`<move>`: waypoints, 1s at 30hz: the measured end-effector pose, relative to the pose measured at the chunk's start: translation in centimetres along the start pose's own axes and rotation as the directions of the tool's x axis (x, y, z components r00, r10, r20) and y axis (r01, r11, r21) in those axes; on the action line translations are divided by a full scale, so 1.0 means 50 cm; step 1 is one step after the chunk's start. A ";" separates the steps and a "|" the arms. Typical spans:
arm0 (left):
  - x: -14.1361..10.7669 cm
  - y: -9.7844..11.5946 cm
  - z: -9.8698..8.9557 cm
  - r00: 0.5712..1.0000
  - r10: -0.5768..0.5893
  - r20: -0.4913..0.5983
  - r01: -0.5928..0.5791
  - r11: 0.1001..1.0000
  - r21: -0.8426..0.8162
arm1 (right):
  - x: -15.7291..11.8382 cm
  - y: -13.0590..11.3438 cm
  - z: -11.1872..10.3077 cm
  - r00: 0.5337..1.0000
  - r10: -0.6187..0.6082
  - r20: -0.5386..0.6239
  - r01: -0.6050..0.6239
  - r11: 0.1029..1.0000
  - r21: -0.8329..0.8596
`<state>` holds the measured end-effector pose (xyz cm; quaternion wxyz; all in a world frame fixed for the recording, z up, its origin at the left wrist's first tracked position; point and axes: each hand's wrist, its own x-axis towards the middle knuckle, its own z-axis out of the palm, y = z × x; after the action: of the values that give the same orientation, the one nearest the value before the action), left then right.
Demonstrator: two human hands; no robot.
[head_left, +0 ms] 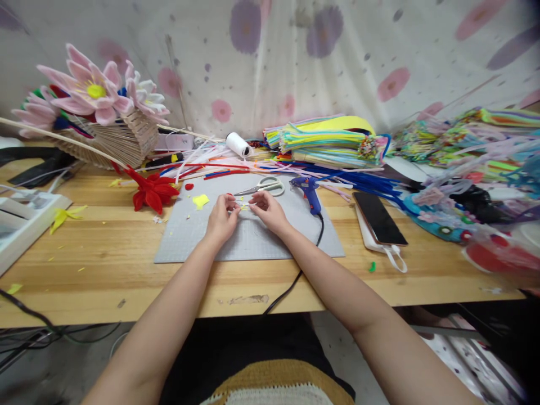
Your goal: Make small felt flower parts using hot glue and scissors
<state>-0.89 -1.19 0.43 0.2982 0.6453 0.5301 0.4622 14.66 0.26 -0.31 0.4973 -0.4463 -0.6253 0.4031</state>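
Note:
Over the grey cutting mat [189, 242], my left hand [223, 218] and my right hand [270, 211] face each other with fingertips pinched. Between them are small, thin yellow bits [243, 207], too tiny to name; both hands seem to grip them. Scissors [270, 185] with pale handles lie just beyond my fingers. A yellow scrap [200, 201] rests left of my left hand, with a small red piece [189, 187] behind it. To the right of my right hand, a blue glue gun [310, 194] lies on the mat, its black cord running to the table's front edge.
A red fuzzy flower [154, 190] lies left of the mat, before a basket [122, 138] of pink flowers. Pipe cleaner bundles [329, 140] and a white thread spool [238, 145] line the back. On the right are a phone [379, 218] and a power strip [25, 225] stands left.

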 end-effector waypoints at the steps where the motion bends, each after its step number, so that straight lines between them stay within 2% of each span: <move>1: 0.001 0.001 0.001 0.998 -0.057 -0.031 0.053 0.990 -0.128 | 0.001 -0.001 0.000 0.999 0.040 0.000 -0.040 0.995 0.089; 4: 0.004 0.011 0.007 0.976 -0.208 -0.063 0.164 0.895 -0.415 | 0.002 -0.010 0.005 0.987 0.142 0.074 -0.158 0.945 0.286; 7: 0.002 0.025 0.013 0.966 -0.256 -0.029 0.204 0.828 -0.523 | 0.003 -0.022 0.015 0.978 0.163 0.126 -0.199 0.909 0.367; 9: 0.000 0.030 0.016 0.965 -0.263 -0.003 0.218 0.808 -0.547 | 0.004 -0.025 0.021 0.981 0.161 0.104 -0.189 0.905 0.381; 16: -0.003 0.030 0.018 0.964 -0.262 0.046 0.244 0.805 -0.541 | 0.009 -0.018 0.022 0.989 0.144 0.015 -0.140 0.918 0.370; 23: 0.000 0.033 0.002 0.973 -0.232 0.000 0.206 0.866 -0.455 | 0.012 -0.022 0.013 0.988 0.152 -0.011 -0.134 0.901 0.413; 27: -0.001 0.039 0.003 0.978 -0.166 0.123 0.200 0.915 -0.350 | 0.010 -0.027 0.008 0.991 0.128 0.034 -0.130 0.892 0.433; 30: -0.004 0.045 0.007 0.960 -0.191 0.206 0.250 0.917 -0.312 | 0.009 -0.030 0.006 0.990 0.125 0.061 -0.139 0.894 0.427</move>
<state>0.34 -1.93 2.20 0.4982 0.5583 0.4857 0.4519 14.09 0.24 1.18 0.5449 -0.3605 -0.4972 0.5708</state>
